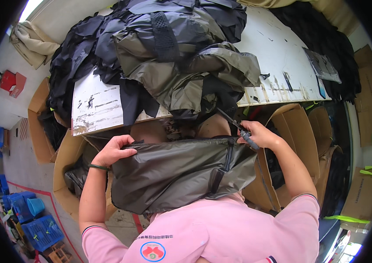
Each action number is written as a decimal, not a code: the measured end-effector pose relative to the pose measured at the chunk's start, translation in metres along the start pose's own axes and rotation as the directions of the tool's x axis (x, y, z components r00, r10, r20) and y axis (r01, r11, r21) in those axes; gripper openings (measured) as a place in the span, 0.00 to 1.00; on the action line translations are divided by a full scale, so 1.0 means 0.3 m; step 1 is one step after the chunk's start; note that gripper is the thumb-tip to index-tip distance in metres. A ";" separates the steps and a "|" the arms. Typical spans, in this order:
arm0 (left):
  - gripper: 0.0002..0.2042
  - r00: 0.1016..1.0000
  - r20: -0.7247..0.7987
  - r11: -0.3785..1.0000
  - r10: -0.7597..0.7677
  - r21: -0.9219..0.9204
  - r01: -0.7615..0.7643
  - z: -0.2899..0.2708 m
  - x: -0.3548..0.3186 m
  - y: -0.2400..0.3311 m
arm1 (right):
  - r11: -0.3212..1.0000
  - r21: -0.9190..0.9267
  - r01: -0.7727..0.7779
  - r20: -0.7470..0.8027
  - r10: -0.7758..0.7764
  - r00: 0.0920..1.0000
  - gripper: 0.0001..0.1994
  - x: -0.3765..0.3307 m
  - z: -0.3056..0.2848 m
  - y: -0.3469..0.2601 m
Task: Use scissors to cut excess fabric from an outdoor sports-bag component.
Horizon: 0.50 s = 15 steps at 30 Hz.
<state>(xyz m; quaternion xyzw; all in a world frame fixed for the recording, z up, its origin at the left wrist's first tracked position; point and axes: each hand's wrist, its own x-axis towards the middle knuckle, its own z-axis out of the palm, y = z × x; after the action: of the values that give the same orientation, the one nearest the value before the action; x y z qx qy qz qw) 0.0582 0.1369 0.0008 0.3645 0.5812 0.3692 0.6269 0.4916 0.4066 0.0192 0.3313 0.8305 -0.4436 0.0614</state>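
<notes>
A dark olive, shiny fabric piece (172,173) lies spread across my lap, with a dark zipper-like strip (228,155) running down its right part. My left hand (116,150) pinches its upper left corner between thumb and fingers. At the upper right corner, my right hand (259,134) is closed around a pair of scissors (248,139) with grey wrapped handles; their narrow dark blades point up and left, toward the table. The fingertips of that hand also touch the fabric edge, though their exact grip on it is partly hidden.
Ahead, a stained white table (278,48) bears a heap of black fabric pieces (78,57) and a crumpled olive piece (164,83). Open cardboard boxes (297,140) stand under and beside it. Blue plastic baskets (42,231) are on the floor at the lower left.
</notes>
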 end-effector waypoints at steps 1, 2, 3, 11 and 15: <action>0.08 1.000 -0.025 1.000 0.012 -0.013 -0.013 0.008 -0.009 0.004 | 1.000 -0.001 0.013 0.011 -0.013 1.000 0.16 0.011 0.004 -0.028; 0.08 0.999 -0.043 1.000 0.010 -0.016 -0.011 0.013 -0.015 0.006 | 0.982 -0.180 0.054 -0.050 -0.064 0.997 0.19 0.015 0.006 -0.078; 0.08 0.999 -0.043 1.000 0.015 0.007 -0.015 0.019 -0.020 0.009 | 0.932 -0.353 0.084 -0.103 -0.128 0.986 0.22 0.028 0.014 -0.123; 0.08 0.993 -0.058 0.988 0.103 0.121 -0.095 0.085 -0.061 0.033 | 0.787 -0.441 0.431 0.104 -0.432 0.896 0.30 0.216 0.200 -0.387; 0.09 0.987 -0.080 0.974 0.137 0.193 -0.119 0.107 -0.079 0.053 | 0.773 -0.386 0.504 0.188 -0.469 0.863 0.30 0.252 0.247 -0.439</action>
<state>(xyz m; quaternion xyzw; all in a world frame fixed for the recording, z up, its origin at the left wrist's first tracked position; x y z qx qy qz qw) 0.0883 0.1225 0.0277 0.4412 0.6172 0.3691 0.5368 0.3392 0.3355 0.0365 0.0657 0.9602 -0.2671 0.0483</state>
